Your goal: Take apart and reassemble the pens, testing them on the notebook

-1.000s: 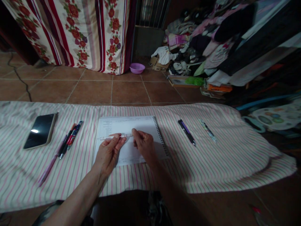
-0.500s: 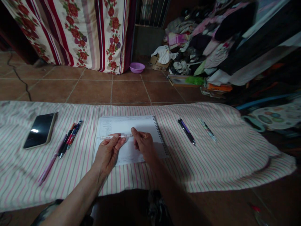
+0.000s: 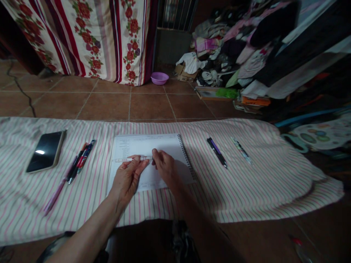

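A slim white pen (image 3: 124,159) with reddish markings lies level in my grasp above the spiral notebook (image 3: 153,142). My left hand (image 3: 128,176) is closed around its middle, thumb on top. At the pen's right end my right hand (image 3: 164,163) is closed, thumb and fingers pinching the end piece, which they mostly hide. The notebook lies open beneath both hands, its wire binding on the right and a printed table on the left of the page.
A phone (image 3: 46,151) and a cluster of several pens (image 3: 80,160) lie left on the striped cloth (image 3: 246,190). To the right lie a black and purple pen (image 3: 217,152) and a patterned pen (image 3: 242,151). Beyond are a purple basin (image 3: 159,78) and piled clothes (image 3: 211,47).
My right hand has shifted slightly left, closer to my left hand. The pen has moved a little with the hands; the other things lie as before.
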`<state>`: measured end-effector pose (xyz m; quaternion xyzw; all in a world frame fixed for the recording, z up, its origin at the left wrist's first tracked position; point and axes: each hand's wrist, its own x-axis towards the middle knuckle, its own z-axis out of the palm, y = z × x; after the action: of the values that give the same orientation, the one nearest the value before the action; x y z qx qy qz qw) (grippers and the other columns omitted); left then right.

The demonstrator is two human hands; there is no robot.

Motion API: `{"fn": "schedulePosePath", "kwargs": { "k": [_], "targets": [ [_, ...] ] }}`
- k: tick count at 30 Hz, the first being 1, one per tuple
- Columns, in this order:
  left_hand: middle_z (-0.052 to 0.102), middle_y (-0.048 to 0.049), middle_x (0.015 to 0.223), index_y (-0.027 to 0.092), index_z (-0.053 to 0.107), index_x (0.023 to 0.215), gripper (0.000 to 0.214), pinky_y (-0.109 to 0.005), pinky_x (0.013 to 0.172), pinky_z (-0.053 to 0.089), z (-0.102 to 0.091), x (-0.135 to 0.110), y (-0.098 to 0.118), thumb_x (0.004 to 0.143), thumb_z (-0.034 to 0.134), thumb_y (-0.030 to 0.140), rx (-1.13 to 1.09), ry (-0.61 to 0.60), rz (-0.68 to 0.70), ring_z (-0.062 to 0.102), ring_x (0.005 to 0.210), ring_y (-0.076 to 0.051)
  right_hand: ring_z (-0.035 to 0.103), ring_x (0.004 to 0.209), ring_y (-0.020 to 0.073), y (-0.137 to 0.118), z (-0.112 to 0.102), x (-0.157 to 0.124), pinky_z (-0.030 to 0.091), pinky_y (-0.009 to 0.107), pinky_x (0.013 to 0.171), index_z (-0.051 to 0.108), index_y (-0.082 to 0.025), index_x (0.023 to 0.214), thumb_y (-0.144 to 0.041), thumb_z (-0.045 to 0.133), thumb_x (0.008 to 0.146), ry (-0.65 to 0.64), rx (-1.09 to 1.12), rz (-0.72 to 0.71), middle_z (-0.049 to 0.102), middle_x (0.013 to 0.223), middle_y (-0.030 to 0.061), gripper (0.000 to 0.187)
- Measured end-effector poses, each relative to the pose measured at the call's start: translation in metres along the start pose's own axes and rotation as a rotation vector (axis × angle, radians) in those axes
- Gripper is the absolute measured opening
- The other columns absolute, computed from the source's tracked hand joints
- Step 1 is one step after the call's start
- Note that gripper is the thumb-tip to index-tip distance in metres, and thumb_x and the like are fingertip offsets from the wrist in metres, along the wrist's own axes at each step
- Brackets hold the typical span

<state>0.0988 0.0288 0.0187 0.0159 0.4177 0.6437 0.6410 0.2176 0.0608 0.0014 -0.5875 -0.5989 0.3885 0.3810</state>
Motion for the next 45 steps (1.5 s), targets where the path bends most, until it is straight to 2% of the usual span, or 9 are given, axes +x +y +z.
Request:
{"fn": "schedulePosePath", "kwargs": {
  "k": [3,7,13,19,27,34,39,42,45],
  "targets": [
    [0.064,-0.0039,0.065,0.007,0.059,0.069,0.017,-0.024,0.072,0.057,-0.001,0.001,-0.001,0.079,0.05,-0.003,-0.018,0.009,0.005,0.067,0.064,-0.012,0.052,0.048,0.0103,0.001,0.002,0.0,0.041,0.021,0.05,0.051,-0.021,0.07,-0.053,0.052,0.077,0.076,0.13,-0.02,0.054,0.053,-0.0037,0.033],
    [0.064,-0.0034,0.067,0.008,0.058,0.068,0.017,-0.02,0.069,0.057,0.0,0.002,0.002,0.079,0.05,-0.003,-0.011,0.042,0.018,0.066,0.063,-0.011,0.051,0.042,0.0085,0.0,0.004,0.0,0.043,0.02,0.044,0.053,-0.02,0.07,-0.045,0.06,0.072,0.0,0.329,0.037,0.054,0.051,-0.0054,0.026],
    [0.064,-0.0036,0.069,0.007,0.057,0.066,0.021,-0.018,0.067,0.057,0.001,0.001,0.011,0.081,0.046,-0.004,-0.025,0.062,0.058,0.066,0.064,-0.01,0.061,0.053,0.0105,-0.004,0.002,-0.001,0.05,0.021,0.056,0.059,-0.019,0.077,-0.03,0.066,0.069,-0.082,0.452,0.007,0.063,0.058,-0.0026,0.016],
    [0.064,-0.0033,0.068,0.007,0.059,0.067,0.019,-0.018,0.068,0.056,-0.001,0.001,0.011,0.08,0.049,-0.003,0.004,-0.018,0.065,0.066,0.065,-0.01,0.06,0.051,0.0105,-0.007,0.0,-0.003,0.048,0.019,0.053,0.062,-0.018,0.074,-0.035,0.062,0.073,-0.058,0.308,0.047,0.063,0.056,-0.001,0.018],
    [0.065,-0.0028,0.065,0.007,0.061,0.068,0.006,-0.017,0.066,0.056,-0.003,-0.002,0.007,0.07,0.065,0.002,0.06,-0.134,0.063,0.066,0.061,-0.011,0.052,0.046,0.0082,-0.003,-0.001,-0.005,0.041,0.019,0.05,0.049,-0.019,0.059,-0.043,0.042,0.085,-0.012,-0.036,-0.186,0.054,0.052,-0.0014,0.036],
    [0.066,-0.0026,0.066,0.009,0.062,0.07,0.007,-0.017,0.065,0.056,-0.004,-0.003,0.001,0.068,0.068,0.005,0.088,-0.165,0.054,0.065,0.06,-0.01,0.041,0.034,0.0065,-0.006,-0.002,-0.005,0.034,0.019,0.043,0.042,-0.019,0.042,-0.057,0.038,0.083,-0.047,-0.019,0.02,0.042,0.037,-0.0033,0.055],
    [0.067,-0.0045,0.068,0.008,0.063,0.071,0.005,-0.018,0.067,0.056,-0.007,0.0,-0.003,0.07,0.067,0.006,0.092,-0.152,0.038,0.065,0.062,-0.01,0.036,0.029,0.0066,-0.001,0.0,-0.003,0.032,0.021,0.039,0.042,-0.02,0.041,-0.067,0.036,0.078,-0.13,0.057,0.21,0.039,0.033,-0.0042,0.06],
    [0.067,-0.0059,0.068,0.007,0.063,0.07,0.003,-0.02,0.069,0.056,-0.01,0.003,-0.006,0.071,0.065,0.006,0.087,-0.141,0.028,0.066,0.063,-0.011,0.042,0.036,0.0081,0.003,0.003,-0.002,0.034,0.021,0.043,0.044,-0.02,0.046,-0.063,0.035,0.08,-0.092,0.008,0.135,0.044,0.04,-0.0029,0.056],
    [0.067,-0.006,0.068,0.007,0.063,0.071,0.003,-0.021,0.07,0.056,-0.013,0.005,-0.009,0.072,0.064,0.005,0.073,-0.121,0.016,0.066,0.063,-0.012,0.047,0.043,0.0088,0.004,0.004,-0.001,0.038,0.021,0.048,0.046,-0.02,0.058,-0.056,0.047,0.078,0.056,0.019,0.003,0.048,0.048,-0.0042,0.041]
  ]
}}
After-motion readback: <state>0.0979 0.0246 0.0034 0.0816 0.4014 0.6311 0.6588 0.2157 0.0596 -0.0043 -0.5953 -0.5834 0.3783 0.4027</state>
